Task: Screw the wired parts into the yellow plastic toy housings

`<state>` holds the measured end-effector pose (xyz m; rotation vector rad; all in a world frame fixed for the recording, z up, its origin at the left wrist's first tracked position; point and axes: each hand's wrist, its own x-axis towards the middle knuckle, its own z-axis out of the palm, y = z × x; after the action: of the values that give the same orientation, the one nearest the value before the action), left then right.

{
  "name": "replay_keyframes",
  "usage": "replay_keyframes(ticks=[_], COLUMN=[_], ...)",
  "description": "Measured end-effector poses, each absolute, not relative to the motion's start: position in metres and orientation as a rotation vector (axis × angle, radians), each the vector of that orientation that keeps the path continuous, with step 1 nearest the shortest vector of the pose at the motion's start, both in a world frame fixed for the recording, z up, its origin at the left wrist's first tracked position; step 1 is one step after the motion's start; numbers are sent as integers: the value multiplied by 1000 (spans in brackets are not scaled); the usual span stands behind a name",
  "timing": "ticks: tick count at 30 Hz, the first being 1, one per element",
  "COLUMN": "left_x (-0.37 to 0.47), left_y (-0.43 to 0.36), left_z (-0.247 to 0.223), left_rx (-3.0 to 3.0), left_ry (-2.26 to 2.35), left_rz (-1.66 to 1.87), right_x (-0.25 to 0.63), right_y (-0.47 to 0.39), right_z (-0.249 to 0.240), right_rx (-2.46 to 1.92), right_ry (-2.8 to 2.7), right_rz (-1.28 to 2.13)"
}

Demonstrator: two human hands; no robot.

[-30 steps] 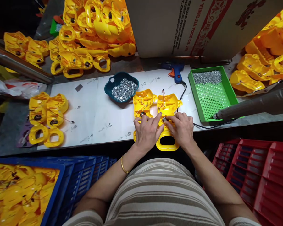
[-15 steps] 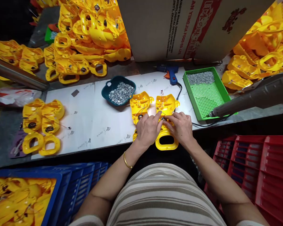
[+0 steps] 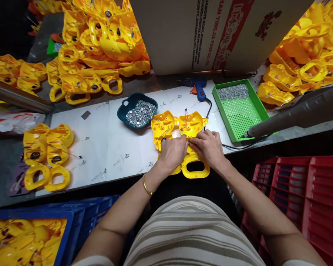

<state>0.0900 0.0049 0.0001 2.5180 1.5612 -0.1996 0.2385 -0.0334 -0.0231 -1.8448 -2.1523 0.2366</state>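
Observation:
Two yellow plastic shell halves with ring-shaped handles lie side by side at the table's front edge, the left shell [image 3: 162, 123] and the right shell [image 3: 192, 123]. Thin wires run inside both. My left hand [image 3: 173, 152] is closed over the gap between them, its fingertips at the middle of the right shell. From the other side my right hand [image 3: 208, 147] meets it there, thumb and fingers pinched together. A small dark part shows between the fingertips; what they hold is mostly hidden. Below the hands, the right shell's handle ring stays visible.
A dark green bowl [image 3: 138, 111] of small metal parts stands behind the shells. A blue glue gun [image 3: 199, 88], a green tray [image 3: 238, 122] of metal pieces and a grey tool [image 3: 291, 111] are right. Another shell pair [image 3: 48, 147] lies left. A carton [image 3: 211, 37] stands behind.
Both hands stay at the right shell, with fingertips drawn closer together over its middle. The round metal part seen there earlier is now mostly covered. The view has shifted slightly.

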Motion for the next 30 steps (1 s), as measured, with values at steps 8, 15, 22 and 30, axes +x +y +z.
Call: replay_keyframes(ticks=[8,15,22,30], left_x=[97,94,83,68], left_y=[2,-5,-12,-1], left_z=[8,6,4,-2], left_rx=[2493,2489,2547,2617], left_ry=[1539,1549,1569,1548], left_rz=[-238,-124,51,767], right_x=[253,271,261,269], right_y=[-40,-10,60,67], right_z=[-41,-21,-2,-11], right_rx=[-1675,-1503,-1669,-1692], right_ry=[-2122,-1830,-2309,-2309], right_rz=[302,90,198,52])
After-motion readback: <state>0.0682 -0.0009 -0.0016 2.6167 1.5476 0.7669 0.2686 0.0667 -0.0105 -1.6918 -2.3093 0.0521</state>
